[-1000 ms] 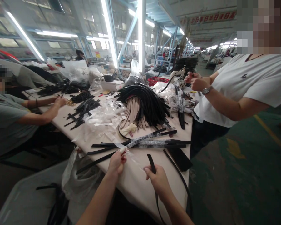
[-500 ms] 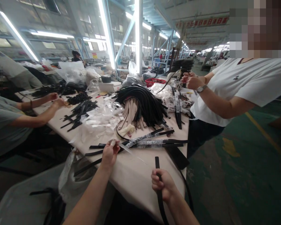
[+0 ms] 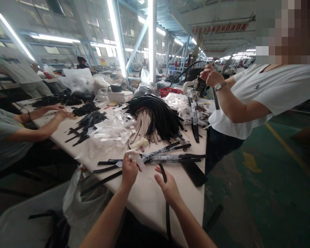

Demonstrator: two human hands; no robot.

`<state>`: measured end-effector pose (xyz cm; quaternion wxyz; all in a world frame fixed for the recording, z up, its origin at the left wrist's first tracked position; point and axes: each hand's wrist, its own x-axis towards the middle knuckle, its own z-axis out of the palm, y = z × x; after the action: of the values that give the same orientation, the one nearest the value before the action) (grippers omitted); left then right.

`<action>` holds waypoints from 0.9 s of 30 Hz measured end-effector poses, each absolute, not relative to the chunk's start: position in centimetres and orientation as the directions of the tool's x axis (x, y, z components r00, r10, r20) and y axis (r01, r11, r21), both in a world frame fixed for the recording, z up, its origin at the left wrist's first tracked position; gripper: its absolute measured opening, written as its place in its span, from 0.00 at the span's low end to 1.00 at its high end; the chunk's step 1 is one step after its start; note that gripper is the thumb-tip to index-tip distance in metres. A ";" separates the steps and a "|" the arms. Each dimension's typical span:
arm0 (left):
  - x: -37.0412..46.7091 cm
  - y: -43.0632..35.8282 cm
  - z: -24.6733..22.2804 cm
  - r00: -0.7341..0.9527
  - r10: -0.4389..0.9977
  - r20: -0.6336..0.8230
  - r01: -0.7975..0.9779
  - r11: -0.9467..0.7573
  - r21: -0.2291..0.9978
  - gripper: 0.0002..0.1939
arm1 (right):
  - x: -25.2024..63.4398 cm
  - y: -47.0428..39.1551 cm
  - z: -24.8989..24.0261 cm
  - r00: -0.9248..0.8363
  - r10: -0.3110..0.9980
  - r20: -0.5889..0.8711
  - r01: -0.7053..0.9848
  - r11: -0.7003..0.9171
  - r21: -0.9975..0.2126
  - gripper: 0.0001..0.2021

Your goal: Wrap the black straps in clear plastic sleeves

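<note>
My left hand (image 3: 130,172) is closed on a crumpled white cloth (image 3: 136,157) above the near part of the table. To its right, my right hand (image 3: 168,187) holds a black strap (image 3: 167,220) between thumb and fingers, the fingers fairly straight. The strap's upper end sticks up past the fingers, and its length hangs down over the table's near edge. Just beyond both hands lie bundles of black straps (image 3: 181,157) wrapped in clear film. A wide black flat piece (image 3: 195,175) is at the right edge.
A large heap of black straps (image 3: 160,110) lies mid-table, beside white plastic strips (image 3: 111,129). One co-worker in a white shirt (image 3: 268,93) stands at right, handling a strap; another person's forearms (image 3: 41,125) rest at left. A translucent bag (image 3: 77,199) hangs at the near-left edge.
My right hand has moved left and away from me with the strap, its fingers loosening. My left hand has shifted slightly right, and more of the white cloth shows. The co-worker's strap has swung up.
</note>
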<state>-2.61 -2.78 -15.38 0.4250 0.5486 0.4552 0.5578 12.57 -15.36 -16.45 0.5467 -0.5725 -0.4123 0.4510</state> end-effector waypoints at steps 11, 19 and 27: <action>-3.0 -5.3 -16.7 0.112 0.964 0.243 0.103 -0.254 0.962 0.12 | 8.8 -12.4 -16.2 0.265 0.963 -0.056 0.019 -0.063 -0.998 0.13; -3.0 -4.6 -16.0 0.082 0.959 0.271 0.004 -0.273 0.962 0.13 | 9.3 -12.6 -15.9 0.229 0.962 -0.147 0.010 -0.154 -0.988 0.11; -5.3 2.3 -15.1 -0.125 0.973 0.195 -0.079 -0.206 0.975 0.24 | 10.2 -14.7 -16.9 0.074 0.954 -0.290 0.030 -0.292 -0.956 0.07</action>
<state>-5.31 2.33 -15.12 0.4391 0.4947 0.4518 0.5986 10.16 -14.71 -16.89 0.4275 -0.5953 -0.4135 0.5402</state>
